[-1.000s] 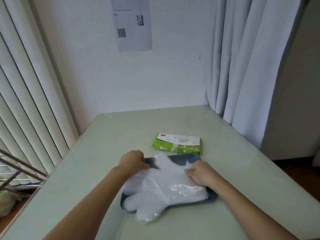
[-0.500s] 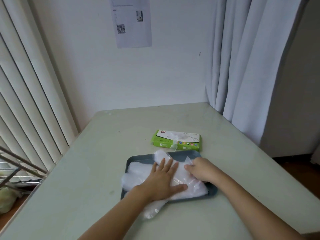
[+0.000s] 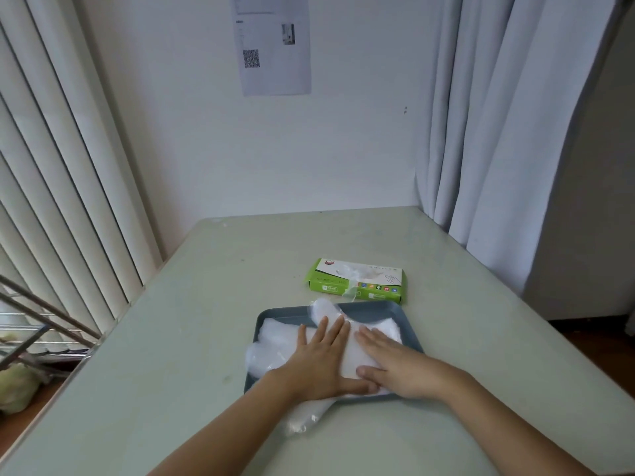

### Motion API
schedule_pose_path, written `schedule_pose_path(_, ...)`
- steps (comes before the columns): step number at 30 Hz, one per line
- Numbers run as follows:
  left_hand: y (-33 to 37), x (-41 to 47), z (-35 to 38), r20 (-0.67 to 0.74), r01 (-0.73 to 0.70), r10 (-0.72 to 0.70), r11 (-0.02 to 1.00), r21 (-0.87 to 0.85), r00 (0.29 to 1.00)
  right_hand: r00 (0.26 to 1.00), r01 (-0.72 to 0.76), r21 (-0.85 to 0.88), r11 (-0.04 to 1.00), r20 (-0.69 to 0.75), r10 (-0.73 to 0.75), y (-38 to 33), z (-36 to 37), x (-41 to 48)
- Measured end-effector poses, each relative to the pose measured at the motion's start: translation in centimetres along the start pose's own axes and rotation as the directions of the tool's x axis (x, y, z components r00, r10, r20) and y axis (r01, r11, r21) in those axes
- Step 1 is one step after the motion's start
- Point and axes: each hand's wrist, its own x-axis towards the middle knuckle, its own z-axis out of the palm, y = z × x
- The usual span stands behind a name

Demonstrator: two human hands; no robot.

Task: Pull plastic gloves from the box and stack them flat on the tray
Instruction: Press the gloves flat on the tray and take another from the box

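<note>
- From my remote seat I see both hands lying palm down on the stack of plastic gloves, side by side.
- The left hand is spread flat, its fingers straight and pointing away toward the box, its thumb lying along the near edge of the stack; it grasps nothing.
- The right hand is also released and flat, its fingers straight and angled to the upper left, its thumb close to the left thumb.
- The clear gloves lie in the blue-grey tray. One part hangs over the near rim onto the bench, and another part bulges over the left rim.
- One crumpled glove tip stands up at the far rim, just beyond the left fingertips.
- The green and white glove box lies flat on the bench just behind the tray, not touching it as far as I can tell.
- A wisp of clear film sticks out of the box front.
- A sheet of paper with a QR code hangs on the wall.
- A pale curtain hangs at right, vertical blinds at left, and a metal rack stands below the blinds.
</note>
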Motion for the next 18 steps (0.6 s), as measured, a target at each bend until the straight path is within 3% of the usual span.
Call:
schedule_pose_path(6, -3.0, -2.5, -1.8, 0.090, 0.033, -0.036, 0.999, 0.034, 0.995, 0.992, -0.065, -0.163, 0.985, 0.097, 0.082, 0.7, -2.8, -1.4)
schedule_pose_path(10, -4.8, -3.8, -3.9, 0.182, 0.054, -0.077, 0.991, 0.126, 0.980, 0.984, -0.142, -0.217, 0.966, 0.072, 0.161, 0.8, -4.3, -1.6)
schedule_pose_path(12, -4.8, -4.1, -5.6, 0.216, 0.097, -0.108, 0.994, 0.059, 0.971, 0.987, -0.132, -0.221, 0.966, 0.057, 0.148, 1.0, -4.9, -1.1)
schedule_pose_path(15, -5.0, -3.5, -8.2, 0.177, 0.134, -0.118, 0.988, -0.080, 0.977, 0.986, -0.092, -0.048, 0.995, -0.146, 0.084, 1.3, -5.8, 0.3)
schedule_pose_path(18, -6.0, -1.8, -9.6, 0.013, 0.171, -0.172, 0.966, -0.193, 0.985, 0.898, -0.034, -0.072, 0.997, -0.440, -0.001, 2.4, -7.0, 2.6)
